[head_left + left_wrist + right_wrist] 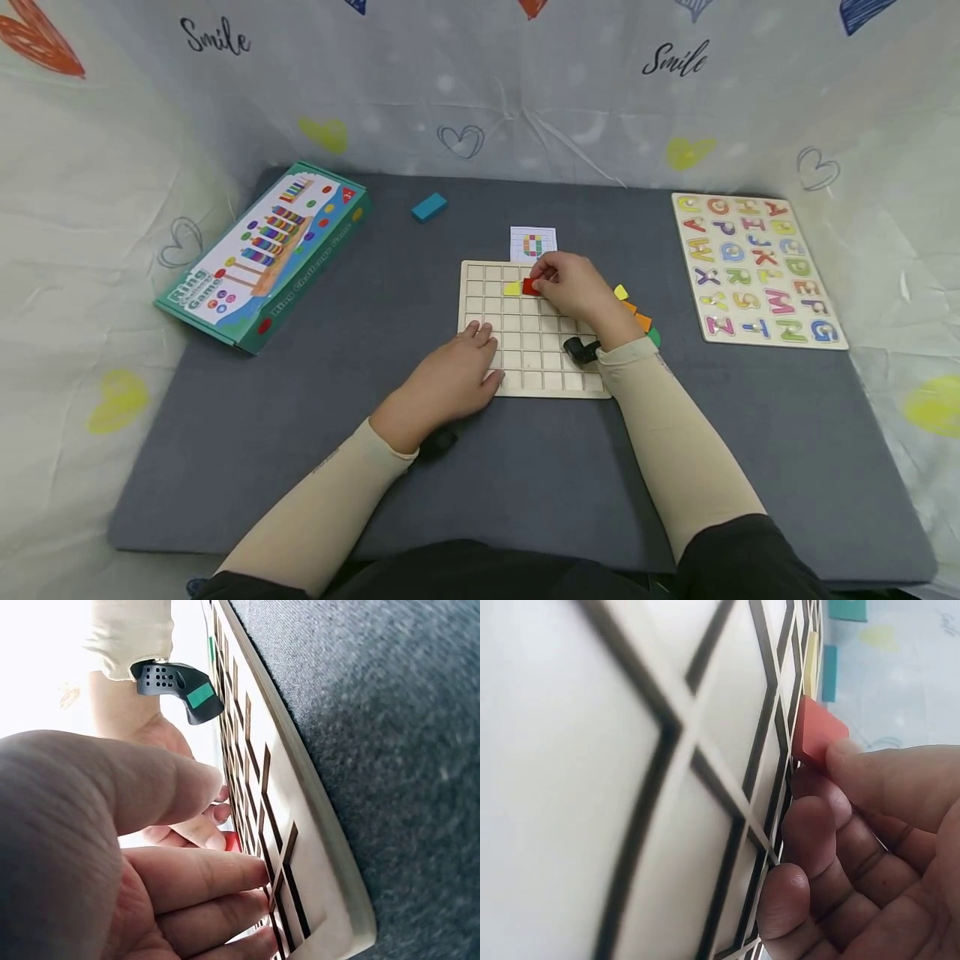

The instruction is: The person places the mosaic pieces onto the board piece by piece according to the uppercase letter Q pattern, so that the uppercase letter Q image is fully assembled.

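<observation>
A wooden grid board (532,358) lies flat on the table. Between thumb and fingertips my right hand (576,292) pinches a red square tile (821,731) over the upper part of the grid. Just left of it, a yellow tile (512,289) sits in a cell. My left hand (453,375) rests on the board's left side, its fingers extended and touching the surface. A small pattern card (533,243) with a coloured design lies behind the board's far edge.
Yellow (621,292), orange (642,322) and green (655,337) pieces lie right of the board, partly hidden by my right arm. A blue block (429,207) is farther back. A green toy box (262,258) lies left; an alphabet board (761,271) lies right.
</observation>
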A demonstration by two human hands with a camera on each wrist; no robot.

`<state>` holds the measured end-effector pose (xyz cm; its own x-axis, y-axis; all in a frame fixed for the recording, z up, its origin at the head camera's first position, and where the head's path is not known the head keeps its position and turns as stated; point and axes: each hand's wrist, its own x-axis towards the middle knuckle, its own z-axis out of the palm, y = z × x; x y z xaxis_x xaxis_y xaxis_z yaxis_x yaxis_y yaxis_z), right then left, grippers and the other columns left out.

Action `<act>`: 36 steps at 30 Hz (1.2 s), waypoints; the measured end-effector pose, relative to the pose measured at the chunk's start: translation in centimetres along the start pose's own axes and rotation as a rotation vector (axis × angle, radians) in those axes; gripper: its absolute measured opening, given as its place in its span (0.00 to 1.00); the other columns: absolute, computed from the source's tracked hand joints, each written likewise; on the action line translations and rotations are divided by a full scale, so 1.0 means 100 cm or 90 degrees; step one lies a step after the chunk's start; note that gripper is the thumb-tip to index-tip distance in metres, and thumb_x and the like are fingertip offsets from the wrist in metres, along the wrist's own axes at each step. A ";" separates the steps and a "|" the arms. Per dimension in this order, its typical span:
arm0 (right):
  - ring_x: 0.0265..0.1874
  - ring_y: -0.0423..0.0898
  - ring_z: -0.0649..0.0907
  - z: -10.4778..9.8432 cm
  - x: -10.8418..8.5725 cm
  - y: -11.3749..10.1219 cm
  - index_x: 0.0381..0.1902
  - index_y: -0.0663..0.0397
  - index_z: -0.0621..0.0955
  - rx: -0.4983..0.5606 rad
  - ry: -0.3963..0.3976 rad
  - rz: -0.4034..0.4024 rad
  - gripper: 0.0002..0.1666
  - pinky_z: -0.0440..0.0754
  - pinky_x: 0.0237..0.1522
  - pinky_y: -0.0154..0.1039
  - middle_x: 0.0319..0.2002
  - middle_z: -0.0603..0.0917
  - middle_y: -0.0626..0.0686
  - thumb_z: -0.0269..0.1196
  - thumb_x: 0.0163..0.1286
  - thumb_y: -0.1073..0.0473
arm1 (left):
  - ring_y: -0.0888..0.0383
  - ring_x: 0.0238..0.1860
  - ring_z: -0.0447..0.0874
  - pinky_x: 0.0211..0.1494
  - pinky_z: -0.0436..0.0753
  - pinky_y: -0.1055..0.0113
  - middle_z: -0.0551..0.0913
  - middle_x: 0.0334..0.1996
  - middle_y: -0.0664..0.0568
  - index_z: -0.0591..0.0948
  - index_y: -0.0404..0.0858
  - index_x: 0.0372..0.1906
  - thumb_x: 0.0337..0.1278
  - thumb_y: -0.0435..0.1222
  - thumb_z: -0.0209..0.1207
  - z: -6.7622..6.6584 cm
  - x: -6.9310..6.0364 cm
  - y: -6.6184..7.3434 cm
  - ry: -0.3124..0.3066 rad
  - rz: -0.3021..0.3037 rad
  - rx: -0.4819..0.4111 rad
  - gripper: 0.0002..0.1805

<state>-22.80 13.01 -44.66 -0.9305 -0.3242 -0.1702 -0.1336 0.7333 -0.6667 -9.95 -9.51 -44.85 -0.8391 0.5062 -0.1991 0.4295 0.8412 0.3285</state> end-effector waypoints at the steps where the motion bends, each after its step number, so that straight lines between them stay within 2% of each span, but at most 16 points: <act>1: 0.44 0.55 0.83 0.001 0.000 -0.001 0.49 0.56 0.85 -0.001 -0.001 0.001 0.06 0.82 0.52 0.51 0.46 0.87 0.58 0.63 0.81 0.61 | 0.37 0.85 0.63 0.86 0.68 0.48 0.69 0.81 0.34 0.75 0.27 0.77 0.83 0.45 0.57 0.000 0.000 0.000 0.001 0.001 0.003 0.32; 8: 0.41 0.54 0.83 0.003 0.002 -0.002 0.48 0.54 0.84 -0.019 -0.005 0.009 0.05 0.81 0.48 0.48 0.45 0.87 0.57 0.64 0.81 0.59 | 0.36 0.84 0.64 0.86 0.68 0.48 0.70 0.80 0.33 0.75 0.25 0.76 0.83 0.45 0.57 0.000 -0.001 -0.001 0.008 0.010 0.008 0.32; 17: 0.39 0.54 0.82 0.003 0.002 -0.003 0.46 0.54 0.86 -0.036 -0.008 0.008 0.05 0.81 0.44 0.48 0.42 0.87 0.56 0.64 0.80 0.59 | 0.37 0.85 0.63 0.87 0.66 0.48 0.69 0.81 0.34 0.74 0.26 0.76 0.83 0.45 0.57 -0.004 -0.002 0.002 0.001 0.004 -0.005 0.32; 28: 0.45 0.54 0.84 0.005 0.004 -0.005 0.48 0.56 0.90 -0.068 -0.004 0.003 0.08 0.85 0.52 0.51 0.48 0.88 0.57 0.67 0.80 0.60 | 0.37 0.85 0.63 0.87 0.66 0.49 0.69 0.81 0.34 0.75 0.26 0.76 0.84 0.45 0.57 -0.004 -0.003 0.001 0.004 0.005 -0.016 0.31; 36: 0.46 0.54 0.84 0.005 0.003 -0.007 0.50 0.55 0.90 -0.084 0.004 0.001 0.09 0.85 0.52 0.51 0.49 0.88 0.57 0.66 0.81 0.58 | 0.38 0.86 0.61 0.87 0.66 0.48 0.68 0.82 0.35 0.74 0.27 0.77 0.84 0.45 0.57 -0.003 -0.003 0.000 -0.006 -0.002 -0.022 0.32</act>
<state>-22.81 12.13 -44.60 -0.9330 -0.3195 -0.1656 -0.1756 0.8058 -0.5655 -9.77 -9.71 -44.51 -0.8374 0.5050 -0.2093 0.4142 0.8360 0.3598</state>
